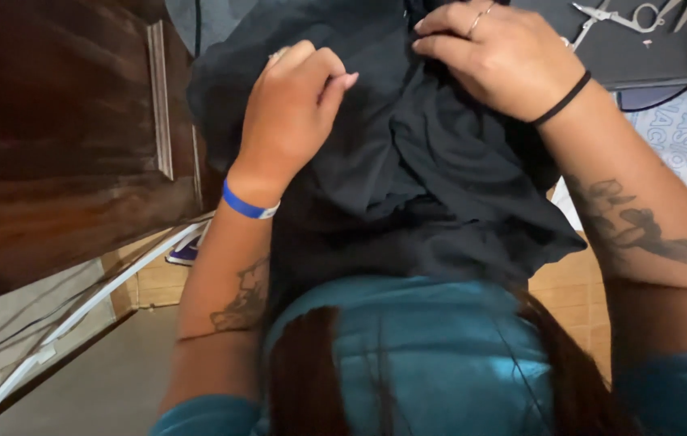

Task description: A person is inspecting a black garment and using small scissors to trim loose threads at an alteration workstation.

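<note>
1. Black fabric (408,161) bunched in front of the chest, hanging downward; long axis cannot tell.
2. Left hand (291,113) fisted, knuckles up, pinching a fold; blue wristband (248,206).
3. Right hand (501,56) curled, fingers gripping the cloth's upper edge; black hair tie (563,98) on wrist.
4. Scissors (622,16) on dark surface, upper right.
</note>
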